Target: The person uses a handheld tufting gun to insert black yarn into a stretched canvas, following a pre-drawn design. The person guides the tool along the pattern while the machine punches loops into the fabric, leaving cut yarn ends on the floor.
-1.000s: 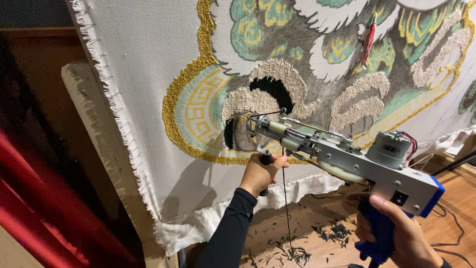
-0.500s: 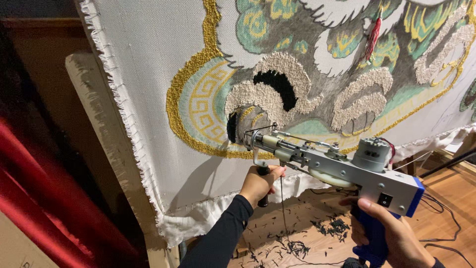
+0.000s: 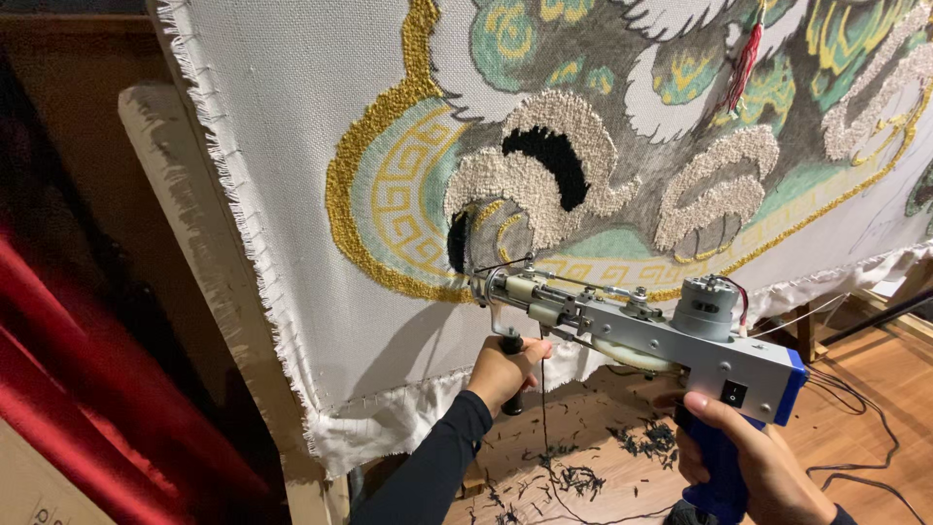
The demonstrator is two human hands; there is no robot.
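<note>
- Tufting gun: a grey metal tool with a blue rear end and blue pistol grip, held at a slant, its needle end up and to the left against the stretched cloth, its rear lower and to the right.
- Needle tip meets the cloth just beneath a narrow black tufted patch, inside the gold curved border of the design.
- Left hand is closed in a fist around the black front handle that hangs below the gun's nose; the knuckles face up and the thumb wraps toward the cloth.
- Left forearm, in a dark sleeve, rises from the bottom edge of the view at a diagonal, wrist roughly straight.
- Right hand is wrapped around the blue grip at the rear, fingers curled across its front, just under the black switch on the gun's side; whether a finger presses a trigger cannot be told.
- A small round motor with red and black wires sits on top of the gun body.
- Dark yarn hangs down from the gun toward the wooden floor, where dark yarn clippings lie scattered.
- The cloth's frayed lower edge hangs behind the left hand.
- Red fabric fills the lower left.
</note>
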